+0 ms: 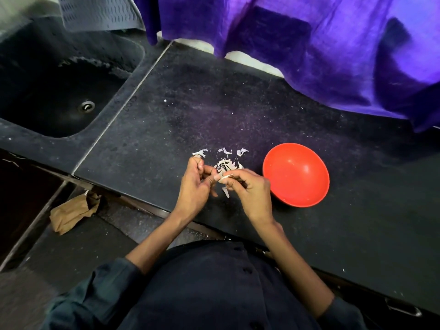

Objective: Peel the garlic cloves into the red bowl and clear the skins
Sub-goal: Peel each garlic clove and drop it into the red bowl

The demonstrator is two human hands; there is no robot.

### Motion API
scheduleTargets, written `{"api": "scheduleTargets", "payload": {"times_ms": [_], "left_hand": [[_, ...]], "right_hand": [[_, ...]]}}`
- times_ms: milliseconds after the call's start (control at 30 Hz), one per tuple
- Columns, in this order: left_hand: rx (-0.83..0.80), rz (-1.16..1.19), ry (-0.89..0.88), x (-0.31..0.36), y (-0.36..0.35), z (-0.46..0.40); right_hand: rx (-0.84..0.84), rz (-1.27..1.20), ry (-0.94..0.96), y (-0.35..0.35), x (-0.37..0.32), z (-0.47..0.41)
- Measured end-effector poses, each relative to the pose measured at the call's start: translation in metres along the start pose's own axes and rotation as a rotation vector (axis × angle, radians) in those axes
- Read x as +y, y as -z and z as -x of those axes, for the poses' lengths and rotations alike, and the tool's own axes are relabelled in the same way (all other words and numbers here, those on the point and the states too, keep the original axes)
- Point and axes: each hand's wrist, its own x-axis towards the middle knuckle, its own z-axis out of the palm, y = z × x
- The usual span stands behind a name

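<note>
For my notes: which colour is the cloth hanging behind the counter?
Purple cloth, seen in the head view.

dark counter (166,110) | on it — red bowl (296,175) | garlic skins (226,163) scattered beside

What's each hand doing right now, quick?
Left hand: fingers curled, gripping something small; it cannot be told what.
Right hand: fingers pinching a strip of garlic skin.

Dark stone countertop (190,110), dusty and flecked with pale specks, with a thin seam running diagonally beside a sunken black sink (59,91) and its metal drain (87,106). Purple cloth (309,44) hangs along the far edge; a grey patterned mat (100,13) lies behind the sink. A crumpled brown paper bag (71,213) lies on the grey floor (59,246).
</note>
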Motion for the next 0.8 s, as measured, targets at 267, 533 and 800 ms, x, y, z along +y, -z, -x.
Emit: {"api": "scheduleTargets", "payload": {"times_ms": [267, 533, 800], "left_hand": [[0.100, 0.043, -0.024, 0.004, 0.007, -0.005], [-0.027, -0.151, -0.100, 0.012, 0.007, 0.006], [-0.055, -0.491, -0.208, 0.015, 0.013, 0.011]], "right_hand": [[-0.002, -0.092, -0.083, 0.005, 0.002, 0.002], [-0.006, -0.506, -0.343, 0.007, -0.008, 0.001], [-0.031, -0.492, -0.406, 0.003, -0.014, 0.005]]}}
